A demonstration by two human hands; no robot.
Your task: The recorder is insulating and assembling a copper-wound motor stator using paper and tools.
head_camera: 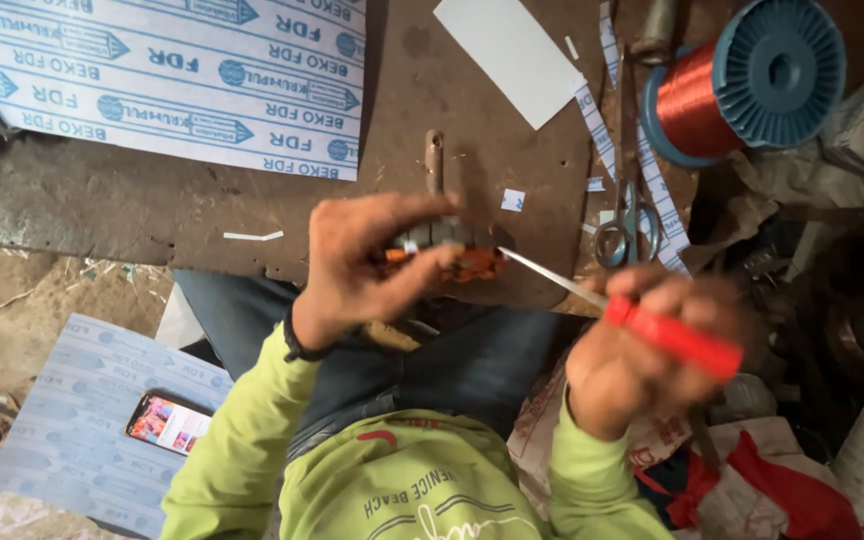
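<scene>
My left hand (362, 265) grips a small grey metal motor core with orange copper windings (452, 250), holding it over the edge of a dark worn board (152, 200). My right hand (642, 350) is closed around the red handle of a screwdriver (672, 338). Its thin metal shaft (552, 278) slants up to the left, with the tip at the right end of the core. I wear green sleeves and dark trousers.
A blue spool of copper wire (742, 85) stands at the top right. Scissors (627, 225) lie by white paper strips (602, 110). A large printed sheet (172, 80) covers the top left. A lit phone (167, 422) rests on another sheet at lower left.
</scene>
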